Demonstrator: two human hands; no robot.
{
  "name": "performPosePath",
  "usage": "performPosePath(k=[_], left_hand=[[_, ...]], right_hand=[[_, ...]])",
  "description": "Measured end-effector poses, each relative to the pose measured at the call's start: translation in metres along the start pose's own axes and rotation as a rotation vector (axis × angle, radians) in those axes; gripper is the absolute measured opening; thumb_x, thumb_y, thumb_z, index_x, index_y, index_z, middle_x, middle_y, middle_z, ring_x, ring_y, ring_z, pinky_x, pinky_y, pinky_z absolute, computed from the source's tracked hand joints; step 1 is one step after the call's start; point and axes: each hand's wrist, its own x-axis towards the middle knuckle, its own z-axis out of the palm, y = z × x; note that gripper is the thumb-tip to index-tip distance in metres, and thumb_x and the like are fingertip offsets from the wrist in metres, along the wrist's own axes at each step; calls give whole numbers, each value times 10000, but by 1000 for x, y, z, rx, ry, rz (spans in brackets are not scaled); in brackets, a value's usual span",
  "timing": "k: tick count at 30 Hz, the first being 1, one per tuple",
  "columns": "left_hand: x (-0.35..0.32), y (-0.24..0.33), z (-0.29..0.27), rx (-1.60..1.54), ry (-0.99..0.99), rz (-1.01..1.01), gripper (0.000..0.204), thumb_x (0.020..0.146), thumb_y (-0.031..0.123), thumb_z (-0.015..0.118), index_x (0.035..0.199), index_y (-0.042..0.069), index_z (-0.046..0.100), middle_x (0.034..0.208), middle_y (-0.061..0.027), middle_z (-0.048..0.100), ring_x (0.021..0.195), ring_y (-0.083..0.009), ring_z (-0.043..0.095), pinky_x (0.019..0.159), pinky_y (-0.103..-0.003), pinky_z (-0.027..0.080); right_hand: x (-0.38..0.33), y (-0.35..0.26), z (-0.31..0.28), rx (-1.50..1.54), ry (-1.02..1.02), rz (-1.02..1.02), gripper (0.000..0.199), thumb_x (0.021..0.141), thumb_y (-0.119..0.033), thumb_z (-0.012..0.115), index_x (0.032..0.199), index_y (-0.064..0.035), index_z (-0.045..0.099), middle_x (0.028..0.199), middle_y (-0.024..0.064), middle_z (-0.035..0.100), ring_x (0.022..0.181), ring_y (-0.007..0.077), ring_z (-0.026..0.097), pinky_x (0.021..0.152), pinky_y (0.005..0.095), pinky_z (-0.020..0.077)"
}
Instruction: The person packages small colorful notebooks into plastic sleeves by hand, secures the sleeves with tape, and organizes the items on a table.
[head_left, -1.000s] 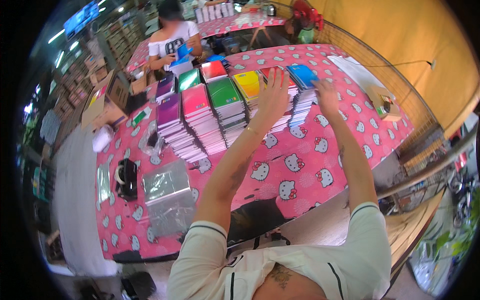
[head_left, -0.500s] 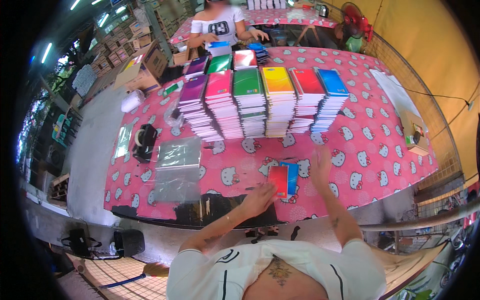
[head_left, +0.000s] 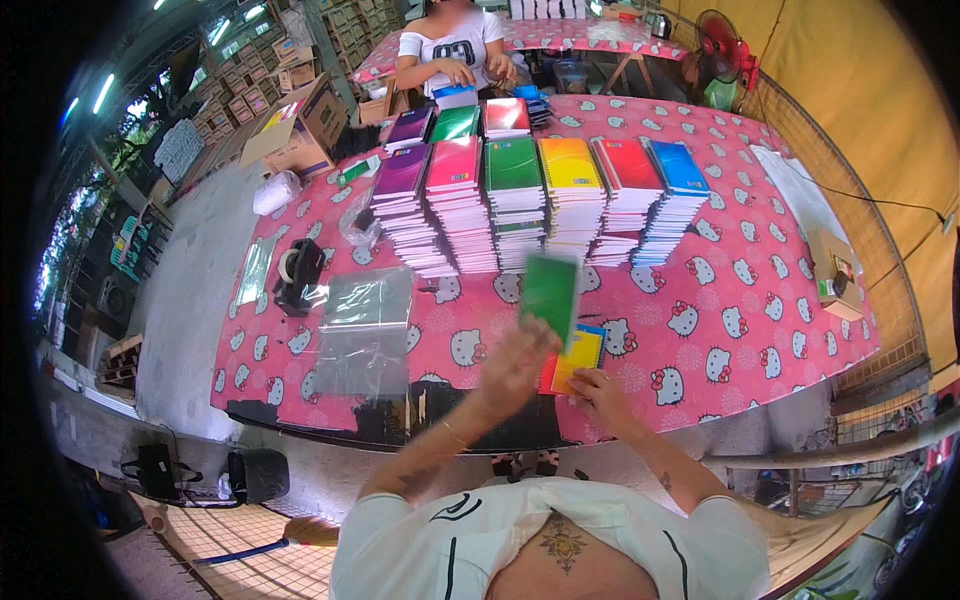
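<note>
My left hand [head_left: 520,365] grips a green spiral notebook [head_left: 548,300], lifted above the table and blurred by motion. At the near edge of a yellow notebook [head_left: 578,366], my right hand [head_left: 603,402] closes its fingers on the corner. That yellow notebook lies over a red notebook [head_left: 547,376] and a blue notebook [head_left: 596,331], which both show only at their edges. Beyond my hands stand tall notebook stacks in a row: purple [head_left: 404,172], pink [head_left: 455,162], green [head_left: 515,166], yellow [head_left: 571,164], red [head_left: 628,164] and blue [head_left: 679,168].
Left on the pink patterned table [head_left: 720,290] lie clear plastic sleeves [head_left: 365,330] and a black tape dispenser [head_left: 298,277]. Across the table a person [head_left: 452,55] handles a blue notebook [head_left: 456,95]. A small carton [head_left: 835,272] sits at the right edge.
My left hand has left the red notebook and now raises a green one. A yellow notebook now covers the small pile, and my right hand has come back to it.
</note>
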Motion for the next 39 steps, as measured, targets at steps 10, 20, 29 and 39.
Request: performPosePath(k=[10,20,29,39], left_hand=[[158,-81,-58,594,286,-105,640,813,36,554,1425,-34,380,1422,-193,489,1385,-352,391,1121,-631,240],[75,-29,-100,315,339,61,338,811,-98,569,1126,3,642,961,-160,675,874,-333,651,777,-427,530],[-1,-33,28,111,-185,85,343,878,101,609,1211,16,602,1180,-159,644,1102,-331,616,997,-509,446],[202,-76,1,433,109,191,349,854,26,616,1200,64,637,1048,-114,705,1029,-236,666,1076,-515,388]], right_hand=[[261,6,-112,-475,618,-107,455,823,-63,656,1271,-57,577,1269,164,597,1207,354,544,1096,478,334],[112,38,-79,703,307,62,318,747,81,590,1013,-84,646,1199,128,637,1232,335,519,1087,456,346],[106,75,-66,77,265,328,561,824,53,518,1373,-60,521,1420,192,470,1331,364,422,1084,447,356],[191,38,-156,-458,631,-17,338,828,-26,634,1158,-97,633,1111,112,637,1032,281,603,961,469,429]])
